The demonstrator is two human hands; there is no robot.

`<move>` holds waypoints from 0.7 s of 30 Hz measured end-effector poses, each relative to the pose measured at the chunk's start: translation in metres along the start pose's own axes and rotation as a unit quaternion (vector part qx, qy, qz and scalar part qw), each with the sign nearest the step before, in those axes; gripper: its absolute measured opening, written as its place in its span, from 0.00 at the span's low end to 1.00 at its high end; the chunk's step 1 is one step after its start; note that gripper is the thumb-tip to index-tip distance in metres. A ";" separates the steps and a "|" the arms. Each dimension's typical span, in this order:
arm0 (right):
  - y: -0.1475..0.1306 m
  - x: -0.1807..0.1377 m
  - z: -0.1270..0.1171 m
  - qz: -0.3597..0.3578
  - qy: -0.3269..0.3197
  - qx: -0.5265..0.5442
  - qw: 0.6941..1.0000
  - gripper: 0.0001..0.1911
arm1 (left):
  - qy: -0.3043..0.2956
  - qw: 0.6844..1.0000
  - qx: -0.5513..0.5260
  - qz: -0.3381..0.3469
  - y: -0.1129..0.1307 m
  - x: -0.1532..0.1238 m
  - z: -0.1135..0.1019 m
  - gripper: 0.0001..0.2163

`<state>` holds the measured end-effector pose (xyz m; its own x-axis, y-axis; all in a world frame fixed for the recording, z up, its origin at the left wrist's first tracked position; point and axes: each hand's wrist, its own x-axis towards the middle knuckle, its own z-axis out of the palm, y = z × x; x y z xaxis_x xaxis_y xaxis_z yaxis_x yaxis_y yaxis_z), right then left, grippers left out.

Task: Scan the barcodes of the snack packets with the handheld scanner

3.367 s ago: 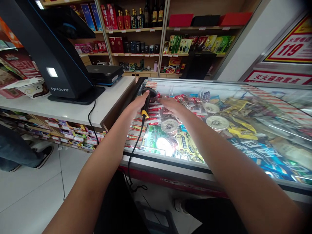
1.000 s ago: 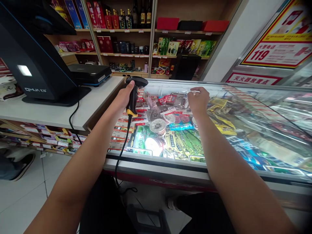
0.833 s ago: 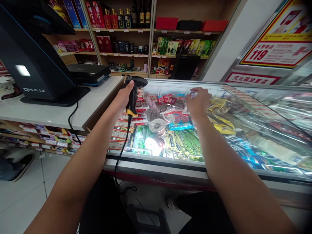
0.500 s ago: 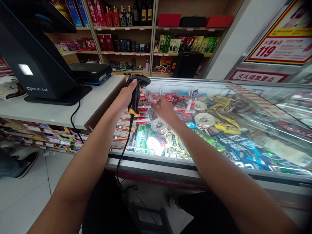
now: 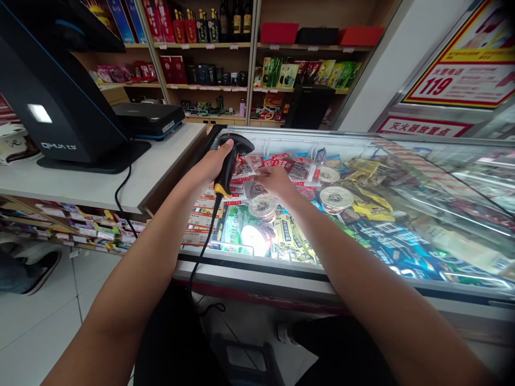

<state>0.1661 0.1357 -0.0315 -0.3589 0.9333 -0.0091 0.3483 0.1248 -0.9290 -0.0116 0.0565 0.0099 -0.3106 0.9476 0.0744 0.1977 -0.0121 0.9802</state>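
Observation:
My left hand (image 5: pixel 209 165) is closed round the handle of a black barcode scanner (image 5: pixel 236 151) with a yellow band, its head tipped over the left end of the chest freezer (image 5: pixel 257 274). My right hand (image 5: pixel 274 180) reaches into the freezer just right of the scanner. Its fingers pinch a small clear packet with a red label (image 5: pixel 252 161), held under the scanner head. Round lidded cups (image 5: pixel 336 196) and many flat wrapped packets lie around and below this hand.
A black checkout terminal (image 5: pixel 60 107) and a flat black device (image 5: pixel 148 119) stand on the white counter (image 5: pixel 120 185) to the left. The scanner cable (image 5: pixel 201 252) hangs down the freezer's front. Stocked shelves (image 5: pixel 225 48) line the back wall. Someone's shoe (image 5: pixel 38 265) shows at far left.
My right hand came back from the freezer's far middle, carrying a small packet leftward to the scanner. The scanner head has tipped down and right towards it.

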 end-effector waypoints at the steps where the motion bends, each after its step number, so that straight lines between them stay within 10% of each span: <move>1: 0.000 0.000 0.000 0.000 0.004 0.026 1.000 0.11 | -0.008 1.000 -0.007 -0.018 0.001 -0.001 0.002 0.29; 21: 0.006 0.005 -0.001 -0.120 0.050 0.113 0.985 0.13 | 0.004 0.992 -0.110 -0.064 0.012 -0.011 0.019 0.26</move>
<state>0.1671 0.1411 -0.0372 -0.3165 0.9159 0.2469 0.0580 0.2785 -0.9587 0.0120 0.0520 0.0171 -0.3279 0.9432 -0.0536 -0.0510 0.0390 0.9979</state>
